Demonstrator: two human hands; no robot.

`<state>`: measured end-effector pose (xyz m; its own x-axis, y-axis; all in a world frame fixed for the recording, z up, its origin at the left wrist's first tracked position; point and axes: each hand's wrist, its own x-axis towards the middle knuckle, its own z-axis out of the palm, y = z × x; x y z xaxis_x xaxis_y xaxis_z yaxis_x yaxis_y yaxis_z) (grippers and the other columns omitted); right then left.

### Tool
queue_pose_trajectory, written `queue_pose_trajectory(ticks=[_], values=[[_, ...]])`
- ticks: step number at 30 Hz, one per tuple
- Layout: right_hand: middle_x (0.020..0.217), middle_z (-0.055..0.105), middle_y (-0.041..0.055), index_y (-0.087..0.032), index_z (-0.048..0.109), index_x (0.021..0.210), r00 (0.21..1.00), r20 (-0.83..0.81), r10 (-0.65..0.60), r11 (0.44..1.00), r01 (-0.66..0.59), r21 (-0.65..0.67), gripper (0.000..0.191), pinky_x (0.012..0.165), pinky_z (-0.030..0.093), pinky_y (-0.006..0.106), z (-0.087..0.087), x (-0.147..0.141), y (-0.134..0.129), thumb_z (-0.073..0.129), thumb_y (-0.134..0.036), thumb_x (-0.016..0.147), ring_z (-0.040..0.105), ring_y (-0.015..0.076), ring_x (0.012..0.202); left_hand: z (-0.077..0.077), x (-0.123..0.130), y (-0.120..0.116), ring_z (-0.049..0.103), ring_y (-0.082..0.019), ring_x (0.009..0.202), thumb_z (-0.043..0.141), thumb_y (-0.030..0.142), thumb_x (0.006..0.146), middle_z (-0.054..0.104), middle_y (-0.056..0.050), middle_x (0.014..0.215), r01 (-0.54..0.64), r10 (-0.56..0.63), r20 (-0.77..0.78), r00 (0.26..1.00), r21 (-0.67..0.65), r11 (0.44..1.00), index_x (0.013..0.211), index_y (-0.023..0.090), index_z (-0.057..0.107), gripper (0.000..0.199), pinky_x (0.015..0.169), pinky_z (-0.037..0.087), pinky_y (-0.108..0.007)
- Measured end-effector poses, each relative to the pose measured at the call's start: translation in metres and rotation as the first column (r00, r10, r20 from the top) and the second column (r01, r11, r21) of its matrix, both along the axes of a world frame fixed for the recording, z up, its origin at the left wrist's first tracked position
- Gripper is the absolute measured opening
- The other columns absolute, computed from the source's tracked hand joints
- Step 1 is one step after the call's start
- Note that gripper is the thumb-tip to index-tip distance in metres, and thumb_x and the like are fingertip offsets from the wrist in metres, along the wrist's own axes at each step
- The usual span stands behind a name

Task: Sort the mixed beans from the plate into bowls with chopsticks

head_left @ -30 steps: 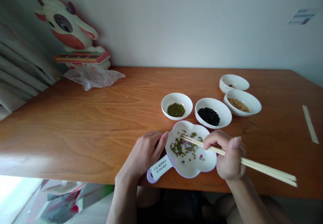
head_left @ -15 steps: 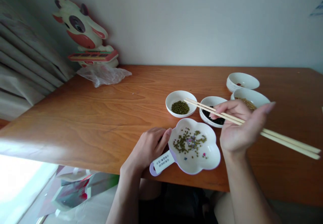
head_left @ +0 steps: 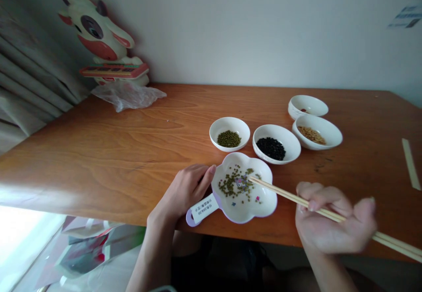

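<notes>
Head view: left hand (head_left: 184, 191) lies flat, steadying the flower-shaped dish (head_left: 242, 187) near the surface edge, while right hand (head_left: 332, 226) grips chopsticks (head_left: 296, 199), tips among its green beans (head_left: 235, 183) (somewhat motion-blurred).

White-and-lilac flower dish (head_left: 255, 206) speckled green; black beans (head_left: 271, 148) at 1 o'clock, pale chopsticks (head_left: 283, 192) at 3.

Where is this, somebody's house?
Probably a room at home: a wooden table against a plain wall, a cartoon cow toy beside a curtain, and small bowls of beans.
</notes>
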<state>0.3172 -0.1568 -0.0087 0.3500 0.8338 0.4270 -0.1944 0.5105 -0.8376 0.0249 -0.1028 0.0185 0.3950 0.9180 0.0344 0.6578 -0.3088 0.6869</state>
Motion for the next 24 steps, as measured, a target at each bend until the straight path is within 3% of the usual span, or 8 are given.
queue_pose_trajectory(ticks=[6, 12, 18, 24], values=[[0.047, 0.051, 0.0038, -0.020, 0.070, 0.058, 0.989, -0.148, 0.022, 0.987, -0.045, -0.154, 0.075, 0.061, 0.043, 0.036, -0.004, 0.005, -0.014, 0.034, -0.063, 0.107, 0.052, 0.0170, 0.052, -0.002, -0.002, 0.000, 0.060, -0.017, 0.078, 0.035, 0.045, 0.117, 0.070, -0.001, 0.087, 0.015, -0.015, -0.019, 1.000, 0.001, 1.000, 0.083, 0.021, 0.058, 0.048, 0.079, 0.042, -0.031], [0.047, 0.049, 0.0032, -0.020, 0.068, 0.058, 0.962, -0.274, 0.017, 0.967, -0.085, -0.240, 0.076, 0.063, 0.046, 0.034, -0.007, 0.011, -0.028, 0.026, -0.060, 0.108, 0.049, 0.0161, 0.053, -0.005, -0.007, 0.001, 0.057, -0.016, 0.076, 0.035, 0.044, 0.117, 0.065, -0.001, 0.084, 0.044, -0.041, -0.060, 0.997, 0.042, 0.998, 0.081, 0.021, 0.054, 0.047, 0.079, 0.041, -0.031], [0.051, 0.051, 0.0045, -0.021, 0.071, 0.061, 0.976, -0.202, 0.084, 0.954, -0.137, -0.265, 0.078, 0.064, 0.047, 0.035, -0.010, 0.014, -0.042, 0.024, -0.062, 0.108, 0.051, 0.0178, 0.058, -0.006, -0.006, 0.001, 0.054, -0.015, 0.072, 0.034, 0.043, 0.118, 0.062, 0.000, 0.079, 0.034, -0.031, -0.057, 0.998, 0.052, 0.998, 0.078, 0.020, 0.051, 0.048, 0.075, 0.039, -0.031], [0.056, 0.053, 0.0033, -0.022, 0.071, 0.064, 0.993, -0.111, 0.037, 0.970, -0.063, -0.235, 0.076, 0.059, 0.044, 0.033, 0.007, 0.003, -0.027, 0.024, -0.062, 0.109, 0.052, 0.0175, 0.058, -0.003, -0.001, -0.001, 0.056, -0.016, 0.073, 0.035, 0.043, 0.117, 0.066, -0.001, 0.080, 0.002, 0.002, -0.069, 0.998, 0.062, 0.998, 0.078, 0.020, 0.053, 0.049, 0.075, 0.039, -0.031]])
